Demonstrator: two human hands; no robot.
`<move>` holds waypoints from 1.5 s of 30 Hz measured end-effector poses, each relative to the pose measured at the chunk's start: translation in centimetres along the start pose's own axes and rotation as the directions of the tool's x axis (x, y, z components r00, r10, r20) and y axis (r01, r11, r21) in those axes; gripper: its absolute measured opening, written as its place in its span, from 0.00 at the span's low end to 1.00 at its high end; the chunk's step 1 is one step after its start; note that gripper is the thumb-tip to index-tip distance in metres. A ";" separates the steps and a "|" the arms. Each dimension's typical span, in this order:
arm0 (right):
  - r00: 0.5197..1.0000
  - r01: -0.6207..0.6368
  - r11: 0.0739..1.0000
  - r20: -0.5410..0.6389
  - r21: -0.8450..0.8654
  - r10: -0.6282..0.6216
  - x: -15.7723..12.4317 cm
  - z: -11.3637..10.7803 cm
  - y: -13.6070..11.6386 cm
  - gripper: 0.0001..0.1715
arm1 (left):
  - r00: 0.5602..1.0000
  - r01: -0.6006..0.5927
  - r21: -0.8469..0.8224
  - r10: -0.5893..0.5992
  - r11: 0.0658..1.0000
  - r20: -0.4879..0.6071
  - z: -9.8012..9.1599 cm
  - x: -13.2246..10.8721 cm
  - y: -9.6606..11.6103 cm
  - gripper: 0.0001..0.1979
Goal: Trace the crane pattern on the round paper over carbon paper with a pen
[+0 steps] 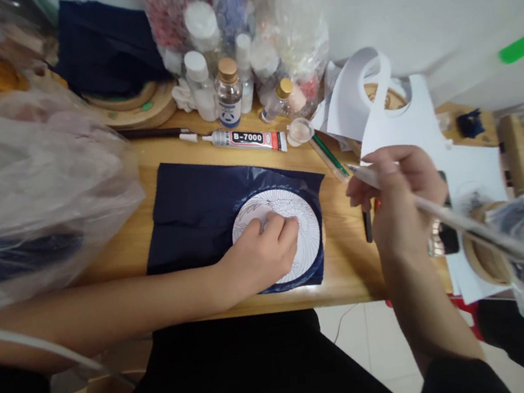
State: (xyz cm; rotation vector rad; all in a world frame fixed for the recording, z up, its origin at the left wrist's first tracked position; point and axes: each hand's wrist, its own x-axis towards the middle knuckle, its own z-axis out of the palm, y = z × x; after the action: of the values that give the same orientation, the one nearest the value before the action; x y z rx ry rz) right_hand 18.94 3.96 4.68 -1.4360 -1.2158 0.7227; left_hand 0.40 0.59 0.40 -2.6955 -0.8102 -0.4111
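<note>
A round white paper disc (309,232) with a fine line drawing lies on a dark blue cloth (194,206) on the wooden table. My left hand (270,248) rests on the disc with its fingers curled in; whether anything is inside them is hidden. Over the table to the right, my right hand (396,189) is closed around a long, thin white pen-like tool (460,219). Its narrow tip points left, apart from the disc, and its far end is blurred.
Behind the cloth lie a B-7000 glue tube (248,138) and a green pen (329,153). Several bottles stand at the back, among them a cork-capped bottle (229,93). A clear plastic bag (34,184) covers the left side. White paper sheets (400,130) lie at right.
</note>
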 end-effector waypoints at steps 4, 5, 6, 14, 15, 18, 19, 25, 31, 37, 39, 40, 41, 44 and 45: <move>0.991 0.037 0.997 0.134 -0.071 -0.027 -0.3 0.8 2.4 0.09 | 1.000 -0.003 -0.001 0.003 1.000 0.010 -0.1 0.1 0.0 0.11; 0.989 0.045 0.997 0.144 -0.069 -0.035 -0.4 1.0 3.0 0.09 | 1.000 -0.005 -0.001 0.005 1.000 0.016 -0.1 0.2 0.0 0.11; 0.987 0.049 0.996 0.154 -0.073 -0.037 -0.5 1.2 3.5 0.10 | 1.000 -0.004 0.001 0.004 1.000 0.019 -0.1 0.2 0.0 0.11; 0.987 -0.072 0.996 0.137 -0.059 0.080 -1.3 2.5 4.6 0.19 | 1.000 -0.006 -0.008 0.006 1.000 0.003 -0.2 0.2 -0.1 0.13; 0.989 -0.079 0.996 0.123 -0.050 0.085 -1.3 2.7 4.6 0.15 | 1.000 -0.008 -0.010 0.008 1.000 0.005 -0.2 0.2 -0.1 0.13; 0.992 -0.067 0.997 0.106 -0.029 0.070 -1.4 2.9 4.6 0.07 | 1.000 -0.010 -0.020 0.011 1.000 0.018 -0.2 0.2 -0.1 0.13; 0.993 -0.051 0.998 0.106 -0.036 0.054 -1.3 2.9 4.6 0.08 | 1.000 -0.008 -0.023 0.008 1.000 0.023 -0.2 0.2 -0.1 0.13; 0.994 0.020 0.995 0.113 -0.101 -0.008 -1.4 2.7 4.6 0.11 | 0.998 0.018 -0.030 -0.016 0.999 0.056 -0.1 0.3 -0.1 0.14; 0.993 -0.059 0.998 0.103 0.013 0.057 -1.6 2.8 4.9 0.10 | 0.999 0.017 -0.018 -0.016 1.000 0.047 0.1 0.3 -0.1 0.13; 0.994 -0.036 0.999 0.104 -0.023 0.038 -1.6 2.7 5.0 0.10 | 0.999 0.005 -0.029 -0.004 1.000 0.037 -0.1 0.3 -0.1 0.13; 0.995 -0.011 0.998 0.100 -0.064 0.017 -1.5 2.7 5.0 0.10 | 0.999 0.006 -0.034 -0.005 0.999 0.037 -0.1 0.3 0.0 0.12; 0.995 -0.002 0.996 0.100 -0.086 0.011 -1.5 2.7 4.9 0.10 | 0.999 0.006 -0.033 -0.005 0.999 0.035 -0.1 0.3 0.0 0.12; 0.995 0.005 0.994 0.101 -0.107 0.006 -1.5 2.6 4.9 0.11 | 0.999 0.006 -0.031 -0.005 1.000 0.034 -0.1 0.3 0.0 0.12; 0.995 0.022 0.987 0.101 -0.158 -0.006 -1.5 2.6 4.8 0.11 | 0.999 0.004 -0.017 -0.003 1.000 0.032 -0.1 0.4 -0.1 0.12; 0.995 0.026 0.985 0.098 -0.168 -0.010 -1.5 2.6 4.7 0.11 | 0.999 0.001 -0.014 -0.001 1.000 0.033 -0.1 0.4 -0.1 0.12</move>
State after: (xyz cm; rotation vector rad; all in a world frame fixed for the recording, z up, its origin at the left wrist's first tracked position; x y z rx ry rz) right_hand 17.49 3.86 -0.76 -1.5416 -1.3911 0.6962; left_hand 0.63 0.79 0.65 -2.7215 -0.8205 -0.3742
